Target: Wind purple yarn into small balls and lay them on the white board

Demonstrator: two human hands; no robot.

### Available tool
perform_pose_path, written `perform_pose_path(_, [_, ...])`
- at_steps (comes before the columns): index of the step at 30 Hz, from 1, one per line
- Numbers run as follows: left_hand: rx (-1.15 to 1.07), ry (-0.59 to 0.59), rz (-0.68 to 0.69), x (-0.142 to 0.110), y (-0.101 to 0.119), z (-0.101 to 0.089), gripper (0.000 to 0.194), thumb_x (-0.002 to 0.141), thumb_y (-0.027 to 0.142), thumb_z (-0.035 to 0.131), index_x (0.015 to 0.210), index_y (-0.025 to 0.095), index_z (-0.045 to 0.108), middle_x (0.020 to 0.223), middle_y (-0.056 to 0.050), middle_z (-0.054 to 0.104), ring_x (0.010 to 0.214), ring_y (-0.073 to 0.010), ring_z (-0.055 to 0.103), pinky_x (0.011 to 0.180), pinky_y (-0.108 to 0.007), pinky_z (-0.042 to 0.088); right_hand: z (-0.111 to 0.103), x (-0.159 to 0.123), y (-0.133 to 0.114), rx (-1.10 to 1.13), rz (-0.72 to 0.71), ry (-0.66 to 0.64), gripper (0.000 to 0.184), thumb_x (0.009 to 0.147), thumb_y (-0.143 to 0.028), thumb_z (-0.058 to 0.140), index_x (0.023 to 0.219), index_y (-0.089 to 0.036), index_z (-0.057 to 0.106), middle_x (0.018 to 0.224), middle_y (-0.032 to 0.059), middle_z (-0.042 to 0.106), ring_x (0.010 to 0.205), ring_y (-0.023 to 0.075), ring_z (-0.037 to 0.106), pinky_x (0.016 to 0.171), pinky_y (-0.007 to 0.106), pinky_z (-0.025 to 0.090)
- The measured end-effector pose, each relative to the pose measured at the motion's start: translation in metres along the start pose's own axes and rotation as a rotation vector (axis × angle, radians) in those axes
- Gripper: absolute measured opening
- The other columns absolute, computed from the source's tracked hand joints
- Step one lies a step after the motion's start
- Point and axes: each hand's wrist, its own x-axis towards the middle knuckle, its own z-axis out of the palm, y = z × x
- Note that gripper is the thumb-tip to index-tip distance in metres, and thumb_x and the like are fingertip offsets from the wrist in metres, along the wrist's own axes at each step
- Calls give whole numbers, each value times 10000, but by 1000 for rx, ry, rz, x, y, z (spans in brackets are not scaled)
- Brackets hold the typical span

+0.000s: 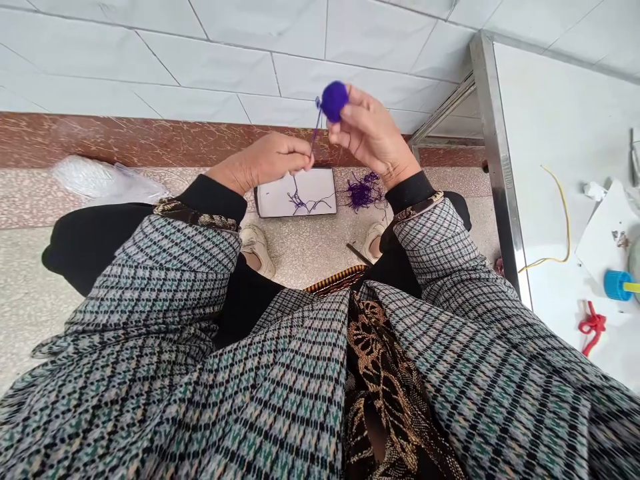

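Yarn ball (pixel 334 101) sits raised in the right hand (pixel 373 130), thumb and fingers curled against its side; the left hand (pixel 280 157), closed in a pinch, has its strand (pixel 317 127). A hard tug could pull the ball from those fingertips or snap the strand. Below, loose threads (pixel 299 203) cross a white board (pixel 270 193) and might snag, being tangled, as might the pile (pixel 363 193) beside it. Beyond stands the tiled wall (pixel 300 70).

Bright, even light puts faint sheen on the wall tiles (pixel 260 27), the purple ball (pixel 334 101) looks slightly blurred, and edges stretch outward.
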Motion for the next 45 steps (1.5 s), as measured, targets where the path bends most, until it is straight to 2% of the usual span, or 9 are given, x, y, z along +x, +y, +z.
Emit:
perform_pose_path(4, [13,-106,-13,2,9,8,210,880,281,722,693,191,694,692,-26,616,719,-187,625,862,-380,553,-4,7,2,-439,-43,102,356,938,-15,804,941,-273,559,908,-25,620,853,188,634,824,273,593])
perform_pose_path(10, [-23,57,-35,-1,1,-7,145,889,267,692,767,193,720,737,-43,634,786,-196,642,895,-405,571,-14,-4,5,-497,175,-443,393,770,159,625,918,-205,623,805,-56,645,702,121,540,633,228,439])
perform_pose_path(14, [-41,-36,-17,5,-7,1,177,872,290,696,722,197,695,724,-56,647,734,-194,619,891,-404,574,-9,-3,5,-11,-55,-153,275,982,-5,659,1057,-251,563,958,-32,714,697,125,602,690,222,549])
perform_pose_path(18, [-69,-198,33,8,-3,14,245,878,360,756,693,205,715,691,-37,646,770,-212,690,937,-382,602,-8,4,3,-381,-133,114,240,1014,-84,679,996,-281,543,988,3,687,859,200,655,840,284,592])
perform_pose_path(22, [-118,-167,53,3,0,8,253,896,351,750,691,204,729,733,-66,689,858,-254,731,999,-420,609,-25,6,4,-864,45,-247,352,810,30,811,837,-237,582,848,1,651,857,206,618,779,296,520])
perform_pose_path(26, [-165,-48,10,1,-6,0,199,886,300,709,725,194,756,807,-86,742,881,-246,712,1035,-445,589,-33,0,6,-513,107,-620,318,848,-112,886,950,-221,605,868,-30,671,777,142,624,730,247,526])
perform_pose_path(34, [-169,-175,24,6,-3,25,303,921,452,795,744,205,785,730,-65,695,874,-268,767,1026,-435,642,-13,3,11,-466,-130,91,296,988,-81,727,938,-282,516,981,19,657,899,200,645,926,312,605])
perform_pose_path(39, [-205,-116,-32,4,-4,16,376,906,510,824,710,196,758,740,-107,702,891,-312,785,1022,-482,651,-33,3,3,-959,105,-386,333,802,6,855,878,-225,627,844,-9,651,830,184,604,772,280,536])
perform_pose_path(45, [-513,-56,-69,-2,-40,17,490,876,713,856,838,230,778,760,-115,702,899,-332,784,1013,-552,665,-52,-10,0,-138,63,-537,466,797,-325,984,1087,-230,631,941,-50,698,723,92,604,682,227,549])
